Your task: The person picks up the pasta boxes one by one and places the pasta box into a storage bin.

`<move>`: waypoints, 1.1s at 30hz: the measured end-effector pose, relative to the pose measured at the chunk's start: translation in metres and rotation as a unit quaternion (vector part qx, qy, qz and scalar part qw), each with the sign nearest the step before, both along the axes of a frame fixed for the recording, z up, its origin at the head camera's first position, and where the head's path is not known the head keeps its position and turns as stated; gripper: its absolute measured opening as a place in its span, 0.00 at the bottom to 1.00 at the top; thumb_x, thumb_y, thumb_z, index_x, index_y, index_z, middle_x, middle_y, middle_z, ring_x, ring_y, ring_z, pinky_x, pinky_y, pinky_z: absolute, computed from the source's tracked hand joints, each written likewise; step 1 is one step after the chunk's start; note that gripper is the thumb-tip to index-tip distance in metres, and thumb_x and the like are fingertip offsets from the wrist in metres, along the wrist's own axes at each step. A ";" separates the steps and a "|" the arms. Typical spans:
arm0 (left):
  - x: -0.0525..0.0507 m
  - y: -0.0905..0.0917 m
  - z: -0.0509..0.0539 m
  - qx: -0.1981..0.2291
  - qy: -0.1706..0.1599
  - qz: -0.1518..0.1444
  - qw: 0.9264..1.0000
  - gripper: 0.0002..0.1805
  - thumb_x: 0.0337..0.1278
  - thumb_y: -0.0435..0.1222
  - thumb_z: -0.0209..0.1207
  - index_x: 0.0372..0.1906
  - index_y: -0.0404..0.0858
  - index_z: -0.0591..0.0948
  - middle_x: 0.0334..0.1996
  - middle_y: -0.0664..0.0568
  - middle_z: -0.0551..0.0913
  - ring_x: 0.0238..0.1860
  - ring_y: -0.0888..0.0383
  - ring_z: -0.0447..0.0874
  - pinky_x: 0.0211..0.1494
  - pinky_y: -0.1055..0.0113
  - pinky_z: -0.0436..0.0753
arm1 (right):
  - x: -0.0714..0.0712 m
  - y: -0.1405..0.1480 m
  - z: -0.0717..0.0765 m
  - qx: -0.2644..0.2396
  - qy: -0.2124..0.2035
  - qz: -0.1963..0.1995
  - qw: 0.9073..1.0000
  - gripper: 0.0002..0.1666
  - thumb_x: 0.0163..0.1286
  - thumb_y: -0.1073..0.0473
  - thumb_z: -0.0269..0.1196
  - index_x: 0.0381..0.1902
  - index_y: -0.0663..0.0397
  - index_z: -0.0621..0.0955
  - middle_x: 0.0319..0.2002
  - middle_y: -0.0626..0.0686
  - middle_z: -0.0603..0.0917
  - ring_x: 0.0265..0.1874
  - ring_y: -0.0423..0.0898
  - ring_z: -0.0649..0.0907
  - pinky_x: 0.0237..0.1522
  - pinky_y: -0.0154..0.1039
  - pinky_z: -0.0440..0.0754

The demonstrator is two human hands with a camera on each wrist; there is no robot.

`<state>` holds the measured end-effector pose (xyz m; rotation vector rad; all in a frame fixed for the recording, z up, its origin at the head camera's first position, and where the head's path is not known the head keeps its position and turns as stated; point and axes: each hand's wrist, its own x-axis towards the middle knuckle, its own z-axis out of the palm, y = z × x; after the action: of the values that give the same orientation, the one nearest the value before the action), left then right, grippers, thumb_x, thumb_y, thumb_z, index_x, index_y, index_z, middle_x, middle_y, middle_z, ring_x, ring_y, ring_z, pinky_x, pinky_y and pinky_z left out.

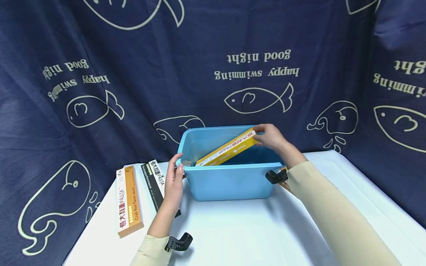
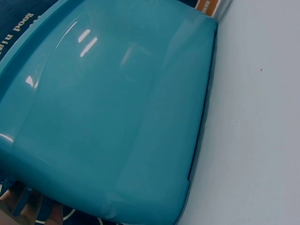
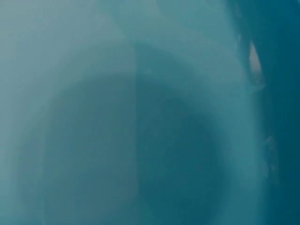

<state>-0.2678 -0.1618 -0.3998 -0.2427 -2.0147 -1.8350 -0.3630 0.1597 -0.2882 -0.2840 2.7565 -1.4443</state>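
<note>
A light blue plastic bin (image 1: 229,184) stands on the white table in the head view. My right hand (image 1: 271,138) reaches over its right side and grips the upper end of a yellow and white pasta box (image 1: 229,149). The box slants inside the bin, its lower left end partly hidden by the front wall. My left hand (image 1: 174,183) holds the bin's left rim; its fingers (image 2: 33,206) show at that edge in the left wrist view. The right wrist view has only the blurred blue bin wall (image 3: 140,140).
Left of the bin lie an orange and white pasta box (image 1: 129,201) and a black and white pasta box (image 1: 154,184), the latter partly behind the left forearm. An orange-brown box (image 1: 285,184) shows beside the bin's right end. Dark blue printed cloth (image 1: 199,74) hangs behind.
</note>
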 end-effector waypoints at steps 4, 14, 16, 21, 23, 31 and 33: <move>0.000 -0.001 -0.001 0.001 -0.001 0.002 1.000 0.22 0.79 0.46 0.42 0.72 0.55 0.66 0.56 0.50 0.74 0.61 0.56 0.71 0.65 0.52 0.72 | -0.001 -0.002 -0.002 0.009 -0.006 0.004 1.000 0.31 0.77 0.66 0.52 0.74 0.70 0.61 0.73 0.68 0.63 0.64 0.64 0.76 0.61 0.52 0.79; 0.001 -0.001 0.001 0.003 0.004 0.001 1.000 0.22 0.79 0.46 0.42 0.72 0.55 0.66 0.57 0.52 0.75 0.60 0.58 0.72 0.62 0.56 0.73 | 0.005 -0.001 -0.001 0.040 0.020 0.008 0.999 0.31 0.76 0.63 0.56 0.72 0.71 0.65 0.70 0.70 0.66 0.59 0.62 0.77 0.61 0.52 0.79; 0.001 0.000 0.001 0.003 0.003 0.002 1.000 0.22 0.79 0.46 0.42 0.72 0.55 0.66 0.56 0.55 0.75 0.59 0.59 0.73 0.62 0.57 0.73 | 0.006 -0.001 -0.001 0.043 0.023 0.007 0.999 0.31 0.76 0.62 0.56 0.71 0.71 0.65 0.69 0.70 0.67 0.58 0.61 0.78 0.61 0.51 0.78; 0.000 0.000 0.001 0.006 0.004 -0.002 1.000 0.22 0.79 0.46 0.42 0.72 0.55 0.66 0.56 0.54 0.74 0.60 0.57 0.72 0.62 0.57 0.73 | 0.005 0.000 0.000 0.039 0.014 0.003 0.999 0.31 0.76 0.60 0.56 0.72 0.66 0.66 0.72 0.68 0.66 0.64 0.63 0.74 0.66 0.55 0.73; 0.000 -0.001 0.001 0.004 0.005 -0.002 1.000 0.22 0.79 0.47 0.42 0.72 0.55 0.66 0.58 0.52 0.74 0.60 0.57 0.72 0.62 0.56 0.73 | 0.005 0.001 0.002 0.038 0.013 0.001 0.999 0.31 0.76 0.60 0.56 0.73 0.64 0.66 0.73 0.66 0.65 0.69 0.63 0.70 0.67 0.58 0.71; -0.001 -0.001 0.000 0.002 0.005 0.000 1.000 0.22 0.78 0.47 0.42 0.72 0.56 0.66 0.57 0.48 0.74 0.59 0.52 0.72 0.62 0.55 0.73 | 0.006 0.009 0.002 0.011 0.040 -0.012 0.999 0.29 0.77 0.58 0.56 0.72 0.59 0.68 0.73 0.63 0.67 0.70 0.62 0.69 0.68 0.59 0.70; -0.001 -0.001 -0.001 0.001 0.003 0.000 1.000 0.22 0.78 0.47 0.42 0.72 0.56 0.66 0.62 0.47 0.73 0.61 0.51 0.72 0.62 0.54 0.72 | 0.007 0.011 0.002 0.002 0.052 -0.013 0.999 0.28 0.77 0.58 0.55 0.72 0.59 0.69 0.72 0.63 0.68 0.69 0.62 0.70 0.67 0.59 0.71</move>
<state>-0.2691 -0.1631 -0.4006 -0.2479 -2.0089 -1.8326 -0.3558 0.1710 -0.2857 -0.3352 2.8543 -1.4708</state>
